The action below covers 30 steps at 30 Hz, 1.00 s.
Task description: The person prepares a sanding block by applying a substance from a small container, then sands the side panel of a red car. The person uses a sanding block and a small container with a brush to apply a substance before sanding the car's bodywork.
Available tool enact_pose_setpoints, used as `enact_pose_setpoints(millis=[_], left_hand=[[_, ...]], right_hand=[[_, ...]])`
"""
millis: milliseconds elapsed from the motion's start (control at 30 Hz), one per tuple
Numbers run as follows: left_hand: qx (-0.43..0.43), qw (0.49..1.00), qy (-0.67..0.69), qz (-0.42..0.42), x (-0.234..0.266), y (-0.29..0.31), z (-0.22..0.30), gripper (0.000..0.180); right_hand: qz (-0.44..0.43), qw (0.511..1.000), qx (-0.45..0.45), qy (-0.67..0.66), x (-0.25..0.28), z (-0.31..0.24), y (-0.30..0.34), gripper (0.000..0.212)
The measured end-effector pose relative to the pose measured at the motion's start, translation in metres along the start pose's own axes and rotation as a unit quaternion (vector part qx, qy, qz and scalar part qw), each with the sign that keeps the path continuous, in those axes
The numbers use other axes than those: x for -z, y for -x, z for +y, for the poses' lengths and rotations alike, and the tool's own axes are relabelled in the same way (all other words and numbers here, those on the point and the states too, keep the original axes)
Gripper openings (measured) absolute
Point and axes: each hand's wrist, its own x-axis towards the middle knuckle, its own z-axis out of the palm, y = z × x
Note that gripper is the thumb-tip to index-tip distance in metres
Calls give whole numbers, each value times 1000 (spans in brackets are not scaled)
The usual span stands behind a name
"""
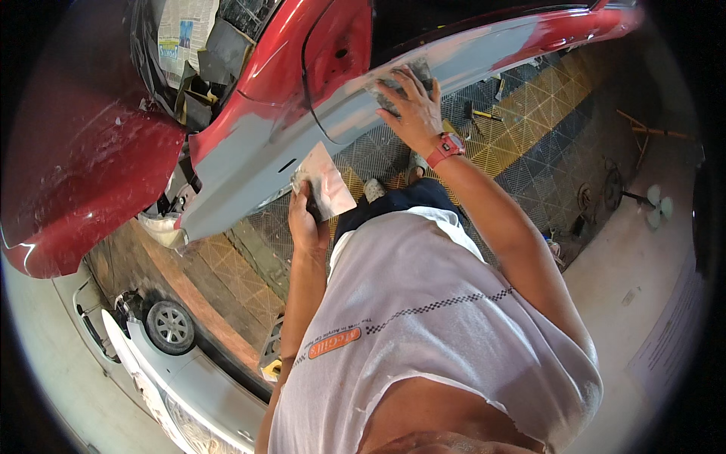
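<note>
A red car's side [261, 144] carries a long band of grey primer [249, 163] with pinkish filler patches. My right hand [412, 102], with a red watch at the wrist, lies on that band with its fingers spread. Under and around its fingertips shows a dark grey patch [420, 66]; whether this is a loose sheet or the panel's surface I cannot tell. My left hand [304, 219] is closed on the lower left edge of a pale, slightly creased sheet of paper [327, 178] with a grey smudge. The sheet is close to the lower panel.
Newspaper [185, 38] and dark masking scraps cover an opening at the upper left. Yellow and dark grille tiles [529, 129] make up the floor, with a yellow-handled tool [486, 115] on it. Behind me are a silver car part with a wheel [170, 328] and a fan [656, 206].
</note>
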Motion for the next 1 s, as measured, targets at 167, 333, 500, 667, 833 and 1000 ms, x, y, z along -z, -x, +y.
enact_pose_setpoints(millis=[167,333,500,667,833,1000], left_hand=[[-2,1000,-2,-8,-7,3,1,42],[-7,1000,-3,4,-5,5,2,42],[-10,1000,1,22,-4,5,4,42],[-5,1000,-7,1,-3,6,2,41],[0,1000,-2,-4,-5,6,0,41],[-9,999,-33,18,-7,9,5,46]], right_hand=[[1,1000,-8,6,-15,-19,-6,58],[11,1000,-2,-6,-30,-22,-4,54],[-19,1000,-17,3,-16,-31,11,58],[8,999,-39,-10,-13,-49,-6,59],[-2,999,-36,-4,-26,-57,-2,56],[-12,1000,-25,-3,-22,-30,16,58]])
